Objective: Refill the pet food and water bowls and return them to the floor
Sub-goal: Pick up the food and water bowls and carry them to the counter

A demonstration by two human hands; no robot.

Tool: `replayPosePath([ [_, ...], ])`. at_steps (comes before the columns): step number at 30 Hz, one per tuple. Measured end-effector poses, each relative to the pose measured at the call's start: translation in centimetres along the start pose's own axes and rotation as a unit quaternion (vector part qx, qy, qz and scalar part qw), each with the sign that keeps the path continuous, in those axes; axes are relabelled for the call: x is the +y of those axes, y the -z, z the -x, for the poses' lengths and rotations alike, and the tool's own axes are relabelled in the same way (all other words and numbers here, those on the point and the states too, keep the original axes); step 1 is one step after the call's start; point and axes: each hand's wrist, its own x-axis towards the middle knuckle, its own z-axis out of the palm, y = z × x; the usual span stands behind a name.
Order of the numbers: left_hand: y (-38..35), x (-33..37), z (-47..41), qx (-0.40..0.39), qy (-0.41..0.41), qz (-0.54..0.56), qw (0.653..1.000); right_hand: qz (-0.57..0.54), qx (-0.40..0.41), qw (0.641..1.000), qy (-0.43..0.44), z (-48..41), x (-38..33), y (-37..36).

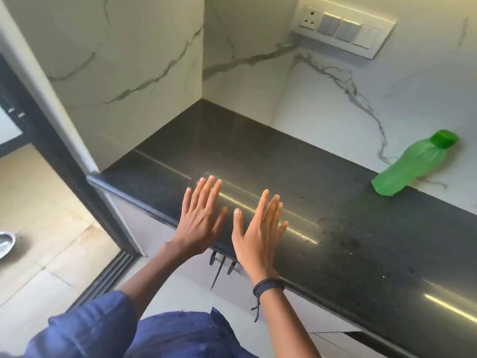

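Note:
My left hand (200,218) and my right hand (258,233) are held flat, side by side, fingers spread, over the front edge of the black granite counter (258,151). Neither holds anything. A green plastic bottle (413,164) with a green cap stands on the counter at the right, against the marble wall, well away from both hands. A steel bowl (5,245) lies on the tiled floor at the far left edge, only partly in view.
White marble walls close the counter's back and left side. A switch panel (343,29) is on the wall at the upper right. Cabinet doors with handles (219,262) sit under the counter. A dark sliding-door track (103,280) runs along the floor at the left.

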Motion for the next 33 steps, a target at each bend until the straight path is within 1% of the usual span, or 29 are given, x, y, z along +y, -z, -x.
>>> replayPosePath([
  [3,0.1,-1.3,2.4,0.001,0.07,-0.004,0.998,-0.004,-0.044,0.999,0.031,0.6,-0.8,-1.2],
  [6,-0.1,-2.8,5.9,-0.001,0.127,0.004,0.992,-0.037,-0.094,0.992,0.069,1.7,-1.8,-3.3],
  [11,1.4,-7.3,11.5,-0.015,0.245,-0.031,0.969,-0.04,-0.197,0.971,0.132,4.0,-5.3,-7.4],
  [14,3.1,-10.4,14.6,0.004,0.336,-0.029,0.941,-0.027,-0.251,0.95,0.184,5.3,-8.1,-9.8],
  [21,7.1,-18.2,20.9,0.068,0.487,-0.009,0.871,-0.006,-0.367,0.891,0.267,8.0,-16.5,-15.9],
  [25,10.1,-24.4,24.7,0.098,0.541,0.01,0.835,0.016,-0.396,0.864,0.309,10.4,-22.6,-20.8],
  [29,14.6,-31.0,28.8,0.143,0.597,0.034,0.788,0.037,-0.424,0.833,0.353,13.0,-29.3,-26.2],
  [33,19.1,-36.0,32.5,0.191,0.624,0.056,0.755,0.056,-0.446,0.822,0.348,14.5,-35.7,-31.1],
])
